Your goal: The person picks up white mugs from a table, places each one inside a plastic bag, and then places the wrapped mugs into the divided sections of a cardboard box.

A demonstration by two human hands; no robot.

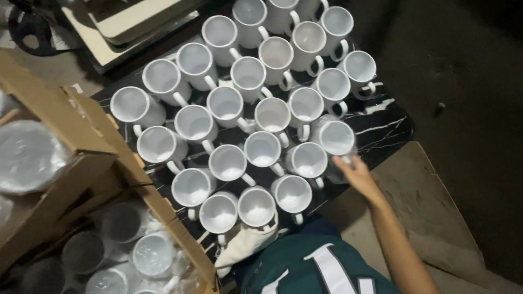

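Several white mugs stand close together, mouths up, on a dark marble-patterned tabletop (389, 128). My right hand (354, 171) reaches in from the lower right and grips the side of a white mug (336, 139) at the right edge of the group, which still has clear wrapping around it. My forearm runs down to the bottom right. My left hand is out of sight.
An open cardboard box (71, 136) at the left holds more mugs in plastic wrap (152, 255). A white cloth (245, 245) hangs at the table's near edge. Brown cardboard (425, 201) lies on the floor at right. Flat boards (136, 22) lie at the top left.
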